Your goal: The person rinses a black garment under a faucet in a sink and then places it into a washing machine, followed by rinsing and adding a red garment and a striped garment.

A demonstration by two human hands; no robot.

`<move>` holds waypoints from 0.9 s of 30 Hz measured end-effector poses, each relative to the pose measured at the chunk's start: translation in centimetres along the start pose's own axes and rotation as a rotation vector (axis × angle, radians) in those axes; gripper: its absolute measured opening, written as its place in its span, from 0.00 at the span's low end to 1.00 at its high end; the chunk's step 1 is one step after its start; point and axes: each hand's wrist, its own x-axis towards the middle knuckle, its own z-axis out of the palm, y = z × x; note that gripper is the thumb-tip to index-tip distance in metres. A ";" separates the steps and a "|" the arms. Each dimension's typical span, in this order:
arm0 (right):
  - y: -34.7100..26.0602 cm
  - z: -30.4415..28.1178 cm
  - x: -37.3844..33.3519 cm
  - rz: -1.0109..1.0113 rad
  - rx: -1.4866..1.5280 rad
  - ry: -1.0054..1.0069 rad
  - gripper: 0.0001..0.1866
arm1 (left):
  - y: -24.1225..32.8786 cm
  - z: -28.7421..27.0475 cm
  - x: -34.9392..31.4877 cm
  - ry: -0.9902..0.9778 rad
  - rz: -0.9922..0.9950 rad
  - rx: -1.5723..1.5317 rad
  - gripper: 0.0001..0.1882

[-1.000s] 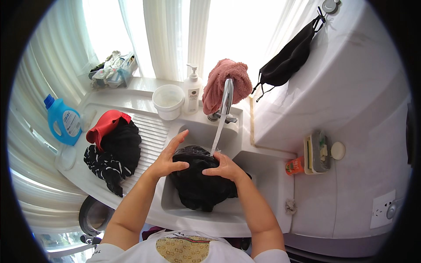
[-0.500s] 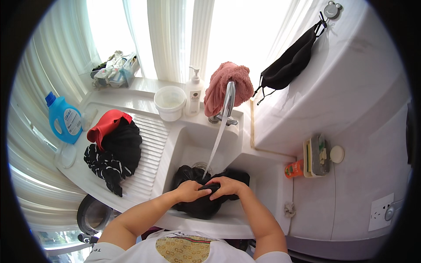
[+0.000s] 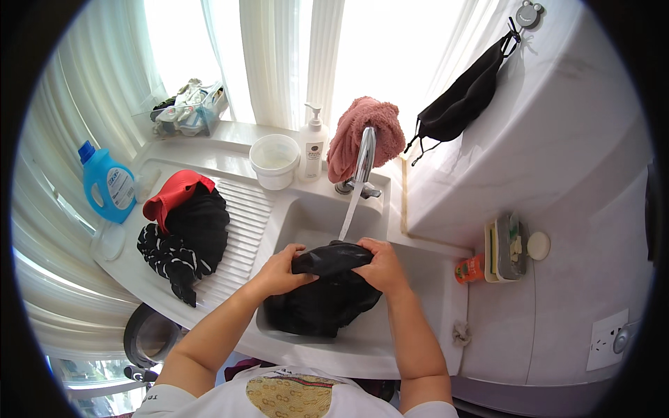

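Gripping black cloth (image 3: 324, 303) at both sides, the left hand (image 3: 279, 273) and right hand (image 3: 382, 265) held it spread between them, below the water stream (image 3: 351, 211). Wetting seemed underway, not finished; garments (image 3: 201, 224) left of the hands lay outside the sink (image 3: 446, 299). Its wall (image 3: 283, 219) stood near the left hand; more room lay rightward.
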 end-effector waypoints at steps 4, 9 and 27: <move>0.0 3.9 1.7 0.056 0.153 0.203 0.17 | 1.5 0.0 0.6 -0.147 0.258 -0.428 0.50; 4.9 6.4 2.7 0.156 -0.169 0.067 0.29 | -3.2 2.6 0.5 0.083 0.034 -0.583 0.51; 3.1 10.9 -0.1 0.363 -0.630 -0.093 0.32 | -5.6 2.3 -3.4 -0.080 0.118 0.557 0.29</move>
